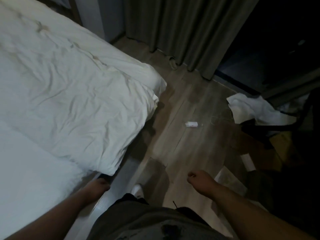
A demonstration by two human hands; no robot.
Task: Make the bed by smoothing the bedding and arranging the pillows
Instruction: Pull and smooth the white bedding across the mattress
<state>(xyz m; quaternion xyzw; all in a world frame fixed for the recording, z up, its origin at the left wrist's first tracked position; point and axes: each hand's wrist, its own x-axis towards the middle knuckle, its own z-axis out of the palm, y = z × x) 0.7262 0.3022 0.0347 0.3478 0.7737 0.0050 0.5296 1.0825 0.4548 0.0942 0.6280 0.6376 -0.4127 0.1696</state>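
A white, wrinkled duvet covers the bed on the left, its corner hanging over the bed's edge. Below it a smoother white sheet shows. My left hand is by the bed's edge just under the duvet's hanging corner, fingers curled; whether it touches the fabric is unclear in the dim light. My right hand hangs over the floor, fingers curled shut and holding nothing. No pillow is in view.
Wooden floor runs beside the bed. A small white bottle lies on it. Crumpled white cloth lies at right near a dark chair. Grey curtains hang at the back. My white shoe shows below.
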